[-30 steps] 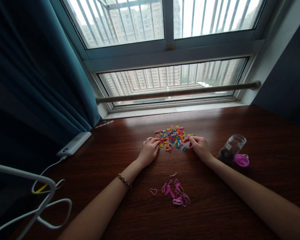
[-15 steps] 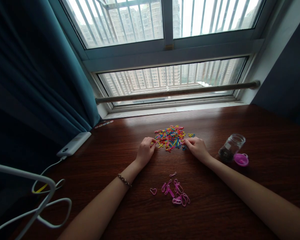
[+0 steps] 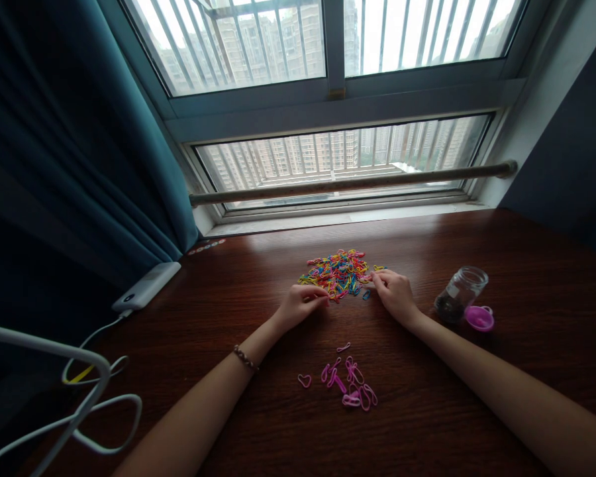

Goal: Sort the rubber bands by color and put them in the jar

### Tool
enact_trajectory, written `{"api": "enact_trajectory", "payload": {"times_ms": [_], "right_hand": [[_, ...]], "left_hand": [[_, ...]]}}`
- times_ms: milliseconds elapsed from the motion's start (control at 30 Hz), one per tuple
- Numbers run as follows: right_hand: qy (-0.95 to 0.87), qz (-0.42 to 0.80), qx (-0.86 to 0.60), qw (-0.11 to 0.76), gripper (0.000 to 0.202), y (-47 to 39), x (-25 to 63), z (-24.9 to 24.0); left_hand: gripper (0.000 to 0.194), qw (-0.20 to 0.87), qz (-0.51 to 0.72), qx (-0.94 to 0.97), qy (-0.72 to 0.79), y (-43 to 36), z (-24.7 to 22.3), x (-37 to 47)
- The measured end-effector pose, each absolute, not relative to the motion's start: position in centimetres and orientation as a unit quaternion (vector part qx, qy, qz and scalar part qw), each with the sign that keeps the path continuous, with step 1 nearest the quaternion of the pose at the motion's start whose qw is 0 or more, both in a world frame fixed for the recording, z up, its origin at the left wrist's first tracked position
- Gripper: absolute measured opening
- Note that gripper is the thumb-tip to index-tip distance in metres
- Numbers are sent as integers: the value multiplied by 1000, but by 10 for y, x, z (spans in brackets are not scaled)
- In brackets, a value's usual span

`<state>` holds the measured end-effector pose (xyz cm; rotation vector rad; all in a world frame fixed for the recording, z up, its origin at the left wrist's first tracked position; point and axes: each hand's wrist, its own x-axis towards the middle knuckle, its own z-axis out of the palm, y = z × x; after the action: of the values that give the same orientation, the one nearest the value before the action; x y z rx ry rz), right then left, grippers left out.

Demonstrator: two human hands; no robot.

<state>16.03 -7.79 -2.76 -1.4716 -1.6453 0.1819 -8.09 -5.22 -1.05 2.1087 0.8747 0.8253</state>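
Loops (image 3: 345, 268) lie heaped up. The left hand (image 3: 300, 306) has slid to their near edge, a new picking spot; the right hand (image 3: 396, 298) is beside them. Both nearly pinched; I can't tell what's held.

Loop pile (image 3: 342, 270) multicolour: red, yellow, blue, pink mixed; nearer loops (image 3: 340, 385) all pink to magenta, small dish (image 3: 479, 319) bright magenta. Table (image 3: 402, 424) dark red-brown with streaky wood grain, curtain (image 3: 104, 132) plain teal-blue, device (image 3: 148, 285) white. Jar (image 3: 471, 281) clear with white label (image 3: 453, 290), blackish contents (image 3: 449, 307); bracelet (image 3: 245, 358) mottled brown.
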Motion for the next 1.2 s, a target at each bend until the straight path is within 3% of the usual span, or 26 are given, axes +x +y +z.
{"api": "enact_trajectory", "payload": {"times_ms": [267, 467, 600, 733, 867, 933, 1000, 1100, 1200], "right_hand": [[-627, 118, -573, 514, 37, -82, 159, -19], [-581, 187, -576, 545, 37, -80, 161, -21], [-561, 229, -563, 562, 37, -79, 161, -21], [-606, 349, -474, 535, 40, -86, 154, -11], [-697, 510, -338, 373, 41, -102, 140, 0], [-718, 567, -288, 284, 40, -108, 134, 2], [-721, 583, -278, 253, 40, -111, 132, 2], [-701, 522, -350, 337, 43, -104, 137, -2], [-643, 363, -491, 462, 46, -91, 150, -10]], "left_hand": [[25, 538, 109, 811, 201, -79, 13, -67], [26, 560, 33, 801, 210, -83, 14, -68], [34, 474, 131, 817, 301, -74, 6, -70], [28, 242, 293, 856, 350, -59, -6, -75], [22, 70, 287, 904, 310, -53, -13, -78], [26, 41, 259, 915, 306, -54, -14, -78], [28, 32, 236, 923, 304, -56, -13, -77], [28, 37, 219, 929, 297, -58, -13, -77], [28, 56, 238, 923, 296, -55, -15, -78]]}}
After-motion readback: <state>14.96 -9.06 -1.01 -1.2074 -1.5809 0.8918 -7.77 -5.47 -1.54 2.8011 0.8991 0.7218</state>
